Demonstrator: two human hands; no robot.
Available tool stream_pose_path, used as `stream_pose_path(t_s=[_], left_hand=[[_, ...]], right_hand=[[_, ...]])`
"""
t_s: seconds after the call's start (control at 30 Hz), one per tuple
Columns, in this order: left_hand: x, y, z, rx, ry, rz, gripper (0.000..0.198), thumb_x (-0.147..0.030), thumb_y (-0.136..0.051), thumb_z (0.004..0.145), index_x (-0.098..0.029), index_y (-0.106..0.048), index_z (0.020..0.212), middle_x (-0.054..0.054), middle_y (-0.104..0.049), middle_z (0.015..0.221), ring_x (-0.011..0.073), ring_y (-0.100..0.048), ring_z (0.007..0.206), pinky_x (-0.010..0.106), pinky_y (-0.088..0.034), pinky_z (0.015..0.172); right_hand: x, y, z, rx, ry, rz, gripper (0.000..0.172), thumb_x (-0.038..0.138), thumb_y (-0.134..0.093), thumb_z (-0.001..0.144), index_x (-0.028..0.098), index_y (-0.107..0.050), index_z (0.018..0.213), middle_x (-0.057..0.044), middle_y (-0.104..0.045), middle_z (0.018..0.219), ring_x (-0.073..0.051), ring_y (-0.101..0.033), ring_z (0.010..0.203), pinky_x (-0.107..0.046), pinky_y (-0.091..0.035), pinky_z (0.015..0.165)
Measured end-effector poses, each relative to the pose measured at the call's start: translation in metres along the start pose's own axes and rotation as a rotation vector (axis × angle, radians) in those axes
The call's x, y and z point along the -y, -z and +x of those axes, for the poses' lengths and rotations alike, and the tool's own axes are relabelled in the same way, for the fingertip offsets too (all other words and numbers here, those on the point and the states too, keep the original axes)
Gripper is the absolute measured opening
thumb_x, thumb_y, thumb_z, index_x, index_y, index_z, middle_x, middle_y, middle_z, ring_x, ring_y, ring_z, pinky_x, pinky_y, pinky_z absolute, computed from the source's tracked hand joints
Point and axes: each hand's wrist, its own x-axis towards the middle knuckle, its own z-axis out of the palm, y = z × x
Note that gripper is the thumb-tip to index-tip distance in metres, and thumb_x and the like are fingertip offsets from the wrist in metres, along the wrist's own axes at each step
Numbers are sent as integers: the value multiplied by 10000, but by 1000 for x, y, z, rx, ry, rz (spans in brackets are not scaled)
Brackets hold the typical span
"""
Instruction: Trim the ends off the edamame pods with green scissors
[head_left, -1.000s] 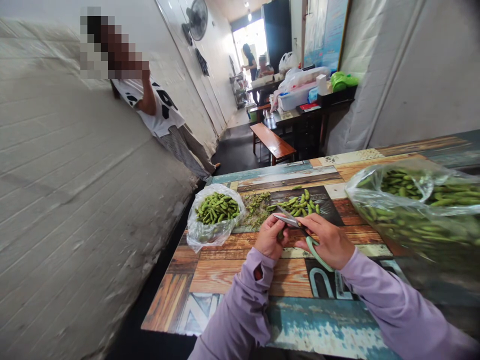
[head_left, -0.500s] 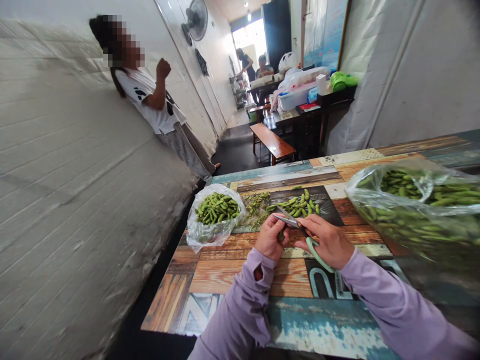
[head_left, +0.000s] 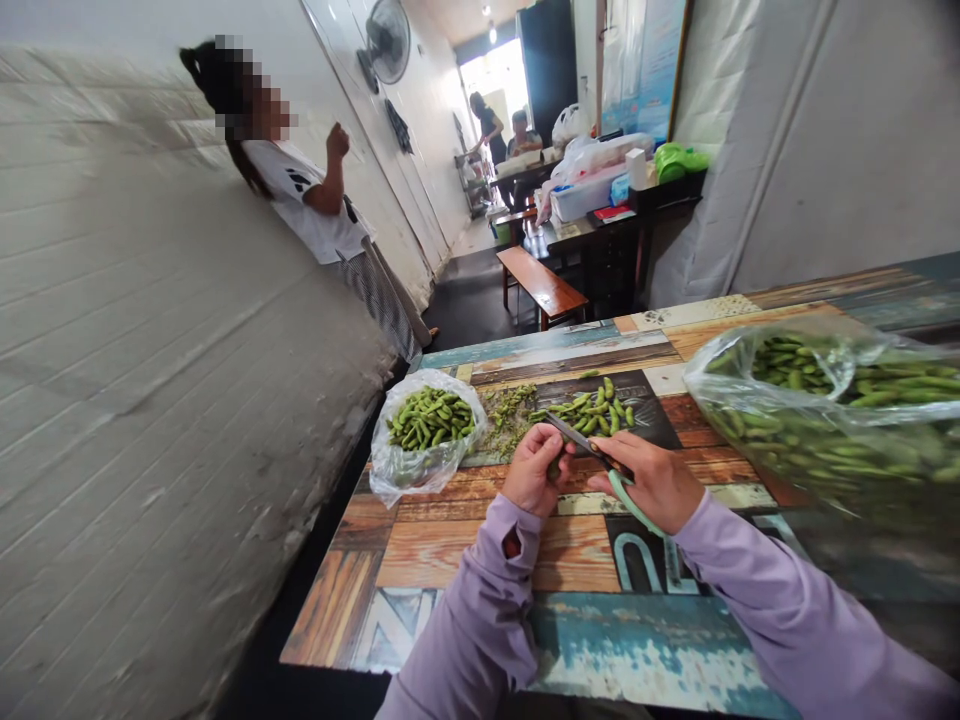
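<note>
My right hand [head_left: 660,482] grips a pair of scissors [head_left: 634,503] with pale green handles, its blades pointing left and nearly together. Close by the blades, my left hand [head_left: 536,470] is closed with thumb and fingers pinching a green bean pod [head_left: 554,466], mostly hidden by the fingers. Loose pods [head_left: 600,408] lie on the table just beyond my hands. Small trimmed bits [head_left: 504,420] are scattered to their left. A clear plastic bag [head_left: 409,480] holding pods stands at the left table edge. On the right sits a larger clear bag [head_left: 731,390] full of pods.
The table [head_left: 450,555] has a patchwork wood-print top. A person [head_left: 315,205] stands by the left wall with a raised hand. Behind the table are a wooden bench [head_left: 541,282] and another table loaded with a white box [head_left: 585,198] and bags. Two people are farther back.
The scissor blades have closed from slightly apart to nearly together beside the left fingers. The whole view has shifted slightly. The standing person's raised hand has moved a little.
</note>
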Motion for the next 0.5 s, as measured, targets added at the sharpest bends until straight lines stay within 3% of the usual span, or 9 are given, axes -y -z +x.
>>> stream_pose_path(t_s=[0.2,0.3,0.4,0.5], left_hand=[[-14,11,6,-66,-27,-112,311,-376,-684,663,-173,-462,739,-40,-480,668,36,-389,474,139,-240,377],[-18,19,10,-83,-78,-120,304,-353,-691,658,-167,-454,700,-41,-474,661,35,-392,478,138,-247,383],[-15,23,16,-109,-132,39,280,-344,-721,634,-164,-568,784,-37,-504,652,45,-403,468,150,-257,387],[-8,26,25,-176,-234,363,234,-330,-715,646,-160,-666,800,-11,-552,623,85,-460,516,182,-330,452]], right_hand=[[-10,5,4,-215,-112,24,386,436,-582,809,200,-595,1114,-88,-657,969,-222,-644,881,-353,-522,787],[-12,8,5,-255,-141,46,403,459,-586,799,192,-607,1101,-91,-666,953,-226,-652,872,-357,-526,785],[-12,7,5,-251,-115,39,393,453,-587,800,212,-599,1110,-79,-667,949,-221,-652,870,-353,-530,782],[-12,3,4,-245,-94,26,386,434,-589,803,211,-589,1118,-82,-662,978,-218,-647,898,-353,-525,805]])
